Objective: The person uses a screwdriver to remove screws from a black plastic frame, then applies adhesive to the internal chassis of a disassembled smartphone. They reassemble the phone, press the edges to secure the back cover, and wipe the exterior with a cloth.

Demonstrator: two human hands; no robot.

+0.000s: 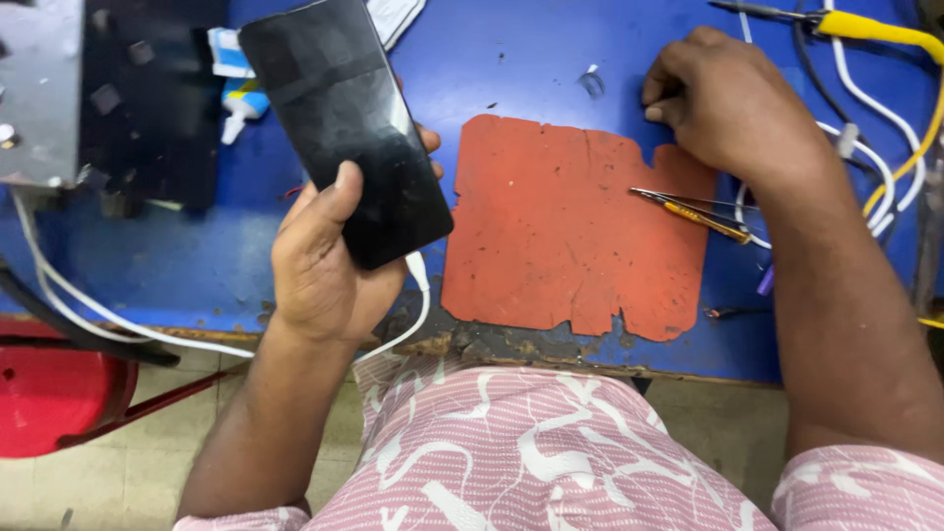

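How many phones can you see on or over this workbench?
1. A black phone with a dark screen is held in the left hand over the blue table, left of the red mat. Others may lie outside the view.

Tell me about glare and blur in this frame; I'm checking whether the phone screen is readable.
Head view: the black phone in the left hand shows soft glare bands across its dark screen, nothing readable; the red mat is evenly lit and sharp; the right hand looks slightly soft.
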